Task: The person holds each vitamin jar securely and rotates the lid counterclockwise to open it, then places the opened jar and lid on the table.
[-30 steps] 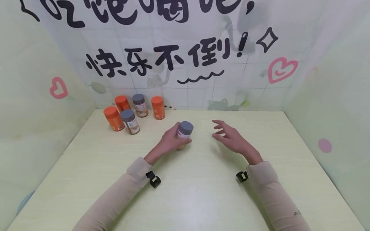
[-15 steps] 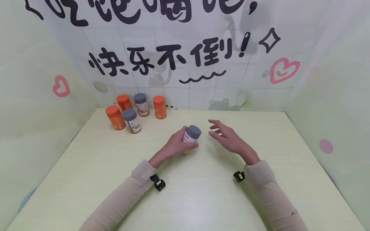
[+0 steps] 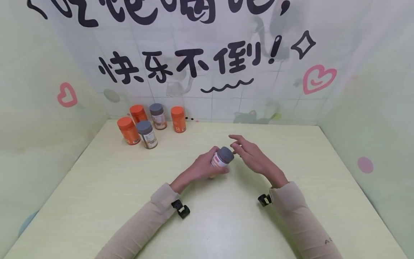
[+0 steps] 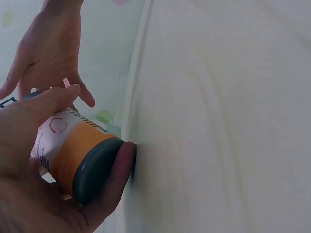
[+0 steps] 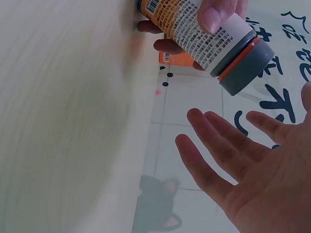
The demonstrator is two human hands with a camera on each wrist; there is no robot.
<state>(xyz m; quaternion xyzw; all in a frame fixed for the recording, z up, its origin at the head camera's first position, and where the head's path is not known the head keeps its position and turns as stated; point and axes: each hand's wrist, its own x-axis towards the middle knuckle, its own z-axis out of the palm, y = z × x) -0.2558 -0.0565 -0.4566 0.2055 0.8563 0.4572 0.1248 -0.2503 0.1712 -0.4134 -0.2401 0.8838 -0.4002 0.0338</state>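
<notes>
My left hand [image 3: 205, 166] grips a small bottle [image 3: 220, 159] with a grey screw cap and a white and orange label. The bottle leans to the right, its cap toward my right hand [image 3: 255, 157]. In the left wrist view, the thumb and fingers wrap the bottle [image 4: 73, 150], with one finger by its dark base. The right wrist view has the capped end of the bottle [image 5: 209, 36] just above the fingers of my right hand [image 5: 252, 165]. Those fingers are spread and hold nothing; a small gap parts them from the cap.
At the back left of the pale table [image 3: 213, 223] stand several bottles: orange ones [image 3: 128, 131] [image 3: 178, 119] and grey-capped ones [image 3: 148, 135] [image 3: 158, 117]. A printed wall [image 3: 207, 104] rises behind the table, with side walls left and right.
My left hand has carried the bottle right and toward me, and the bottle leans more. My right hand has drifted slightly left, closer to the cap.
</notes>
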